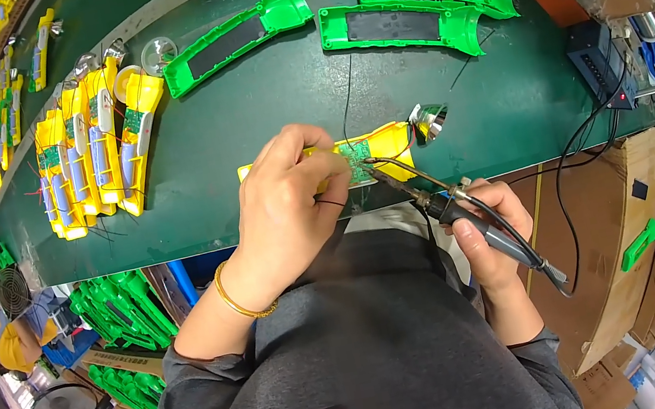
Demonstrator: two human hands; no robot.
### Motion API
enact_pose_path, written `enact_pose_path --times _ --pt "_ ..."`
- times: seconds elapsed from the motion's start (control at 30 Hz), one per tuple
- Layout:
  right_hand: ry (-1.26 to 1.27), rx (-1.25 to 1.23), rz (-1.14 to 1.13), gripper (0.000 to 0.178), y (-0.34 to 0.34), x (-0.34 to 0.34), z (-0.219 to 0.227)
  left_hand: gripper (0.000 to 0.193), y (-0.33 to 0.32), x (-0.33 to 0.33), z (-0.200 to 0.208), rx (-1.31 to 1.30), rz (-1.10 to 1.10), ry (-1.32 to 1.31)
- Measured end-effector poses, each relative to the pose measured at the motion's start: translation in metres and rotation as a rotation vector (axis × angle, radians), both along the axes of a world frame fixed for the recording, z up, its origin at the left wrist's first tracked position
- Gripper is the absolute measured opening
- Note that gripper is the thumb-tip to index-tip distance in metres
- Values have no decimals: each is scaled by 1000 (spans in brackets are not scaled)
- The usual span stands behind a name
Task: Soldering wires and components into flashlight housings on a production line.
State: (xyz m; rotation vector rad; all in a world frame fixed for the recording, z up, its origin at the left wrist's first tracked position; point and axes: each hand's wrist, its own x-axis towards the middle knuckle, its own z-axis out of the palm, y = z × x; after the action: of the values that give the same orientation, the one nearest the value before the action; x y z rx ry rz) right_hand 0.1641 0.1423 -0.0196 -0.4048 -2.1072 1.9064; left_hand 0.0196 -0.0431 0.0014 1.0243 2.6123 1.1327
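Observation:
A yellow flashlight half-shell (391, 143) lies on the table in front of me, with a small green circuit board (357, 162) in it and a shiny reflector (430, 121) at its right end. My left hand (290, 189) is closed in a pinch over the shell's left part. A thin black wire (332, 203) shows at its fingertips, which hide the rest of the grip. My right hand (494, 232) is wrapped round a soldering iron (456, 212) with a thin feed tube fixed alongside. The iron's tip touches or nearly touches the board; I cannot tell which.
Several yellow shells with batteries (102, 157) lie at the left. Green half-shells (400, 21) rest along the back. A blue soldering station (599, 64) stands at the right, its black cable (566, 189) hanging past the table edge. Cardboard boxes (617, 258) stand lower right.

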Motion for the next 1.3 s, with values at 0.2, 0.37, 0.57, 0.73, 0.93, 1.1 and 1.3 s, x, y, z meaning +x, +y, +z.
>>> enact_pose_path --times 0.2,0.37,0.57,0.73,0.93,1.1,1.3 --pt "-4 -22 -3 19 -2 -2 2 13 0 -1 0 0 3 -4" --pt "33 30 21 19 -1 -4 7 13 0 -1 2 -1 -9 -5" --pt "44 0 -59 25 0 -2 8 13 1 -3 3 -9 -15 14" --pt "97 -161 -103 32 -2 -8 6 13 -1 -7 3 -32 -28 25" --pt "161 -620 -168 22 -32 -50 18 11 -4 -5 7 -12 -44 -10" --pt "222 -804 -52 21 -50 -76 21 10 0 2 2 51 -25 100" --pt "143 -785 -54 23 -49 -77 17 11 -7 4 22 73 13 218"
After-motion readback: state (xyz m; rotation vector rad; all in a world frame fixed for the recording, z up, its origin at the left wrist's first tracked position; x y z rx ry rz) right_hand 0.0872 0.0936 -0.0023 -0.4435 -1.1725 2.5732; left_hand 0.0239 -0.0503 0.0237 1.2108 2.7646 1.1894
